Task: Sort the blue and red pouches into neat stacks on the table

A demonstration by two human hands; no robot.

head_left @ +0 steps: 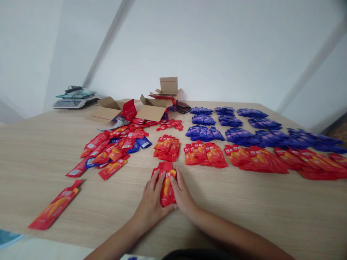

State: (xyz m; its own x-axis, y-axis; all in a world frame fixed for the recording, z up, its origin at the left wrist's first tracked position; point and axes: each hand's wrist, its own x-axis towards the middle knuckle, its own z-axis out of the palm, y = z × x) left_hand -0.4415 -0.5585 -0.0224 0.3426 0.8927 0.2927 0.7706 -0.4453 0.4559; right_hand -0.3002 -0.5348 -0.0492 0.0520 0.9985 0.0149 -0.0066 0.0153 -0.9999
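Observation:
Near the table's front edge, a small stack of red sachets (pixel 167 191) with a yellow fruit print lies between my two hands. My left hand (pixel 152 195) grips the stack's left side, its fingers across the top and its thumb along the lower edge. From the right, my right hand (pixel 182 191) presses against the stack, thumb on its face. Just beyond lies a fanned red sachet pile (pixel 166 148). To the left, a single red sachet (pixel 55 207) lies slanted on the table, and behind it is a loose heap of red and blue sachets (pixel 108 153).
Overlapping red sachet groups (pixel 255 159) run in a row to the right, with bundles of blue sachets (pixel 204 133) behind. Opened cardboard boxes (pixel 151 108) stand at the back, near a black item (pixel 183 107). A scale (pixel 73 103) with things piled on it sits far left.

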